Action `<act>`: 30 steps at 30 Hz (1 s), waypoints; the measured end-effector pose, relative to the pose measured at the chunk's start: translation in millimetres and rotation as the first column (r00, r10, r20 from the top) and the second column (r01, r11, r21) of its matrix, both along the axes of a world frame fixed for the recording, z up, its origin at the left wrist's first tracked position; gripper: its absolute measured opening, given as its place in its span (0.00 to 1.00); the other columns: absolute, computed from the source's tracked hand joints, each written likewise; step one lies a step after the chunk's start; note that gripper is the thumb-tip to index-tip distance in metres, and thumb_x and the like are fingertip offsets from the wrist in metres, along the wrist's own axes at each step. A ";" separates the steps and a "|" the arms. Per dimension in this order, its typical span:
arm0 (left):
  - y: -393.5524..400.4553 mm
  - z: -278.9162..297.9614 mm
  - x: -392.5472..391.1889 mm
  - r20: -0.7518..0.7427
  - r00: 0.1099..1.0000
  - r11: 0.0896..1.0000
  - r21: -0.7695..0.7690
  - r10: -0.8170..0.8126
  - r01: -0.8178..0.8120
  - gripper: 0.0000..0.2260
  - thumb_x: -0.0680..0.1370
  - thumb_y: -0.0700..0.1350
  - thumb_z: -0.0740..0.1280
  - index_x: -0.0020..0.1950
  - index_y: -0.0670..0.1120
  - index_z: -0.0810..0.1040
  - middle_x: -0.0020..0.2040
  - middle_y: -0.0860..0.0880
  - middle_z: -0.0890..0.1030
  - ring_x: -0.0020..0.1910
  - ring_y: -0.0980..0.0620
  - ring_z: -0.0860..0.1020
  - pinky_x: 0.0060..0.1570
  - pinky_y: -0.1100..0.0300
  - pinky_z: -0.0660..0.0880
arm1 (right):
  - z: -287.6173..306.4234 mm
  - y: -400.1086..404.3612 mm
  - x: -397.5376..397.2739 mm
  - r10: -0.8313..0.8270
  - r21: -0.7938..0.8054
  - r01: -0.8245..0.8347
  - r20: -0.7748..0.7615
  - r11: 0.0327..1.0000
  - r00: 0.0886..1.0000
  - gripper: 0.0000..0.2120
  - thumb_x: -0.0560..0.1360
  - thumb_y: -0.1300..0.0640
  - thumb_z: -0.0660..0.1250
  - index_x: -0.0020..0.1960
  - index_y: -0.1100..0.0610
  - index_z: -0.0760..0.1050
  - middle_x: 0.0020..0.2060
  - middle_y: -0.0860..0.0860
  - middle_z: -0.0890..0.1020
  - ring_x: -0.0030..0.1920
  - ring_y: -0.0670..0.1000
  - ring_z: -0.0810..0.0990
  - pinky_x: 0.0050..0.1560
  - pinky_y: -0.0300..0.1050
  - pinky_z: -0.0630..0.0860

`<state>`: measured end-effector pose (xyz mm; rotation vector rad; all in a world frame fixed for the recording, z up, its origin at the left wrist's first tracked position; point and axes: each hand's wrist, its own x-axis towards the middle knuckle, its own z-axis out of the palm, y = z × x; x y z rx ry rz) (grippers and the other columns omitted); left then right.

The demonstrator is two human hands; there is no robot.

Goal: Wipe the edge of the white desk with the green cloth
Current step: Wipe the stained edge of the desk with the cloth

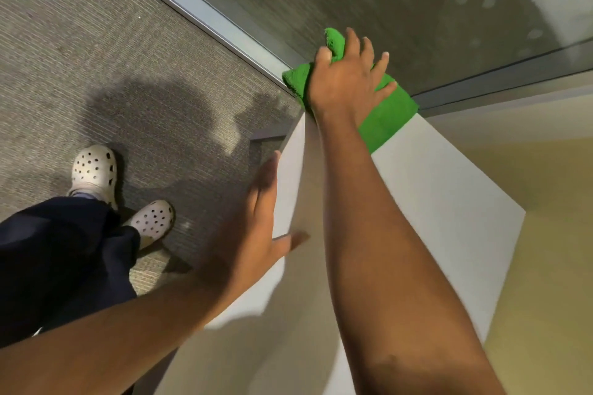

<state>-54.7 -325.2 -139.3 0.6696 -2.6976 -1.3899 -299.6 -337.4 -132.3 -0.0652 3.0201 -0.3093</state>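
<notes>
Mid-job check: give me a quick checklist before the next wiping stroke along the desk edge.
1. Green cloth under the right hand: ok, palm pressed on it.
2. Cloth on the white desk at its far corner: ok.
3. Cloth wrapped over the edge itself: cannot tell, hand hides it.
4. Left hand clear of the cloth's path: not ok, it rests against the near edge.
5. Desk surface free of objects: ok.
6. Feet clear: ok, both shoes stand apart on the carpet.
</notes>
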 end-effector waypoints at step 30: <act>4.7 -3.5 9.7 0.172 0.965 0.838 -0.481 -0.198 0.258 0.42 0.84 0.64 0.59 0.85 0.35 0.51 0.86 0.37 0.50 0.86 0.38 0.50 0.83 0.40 0.57 | 5.4 63.8 75.8 0.341 -0.017 -0.341 -0.028 0.940 0.940 0.27 0.86 0.40 0.50 0.84 0.42 0.56 0.86 0.46 0.54 0.86 0.55 0.49 0.84 0.62 0.48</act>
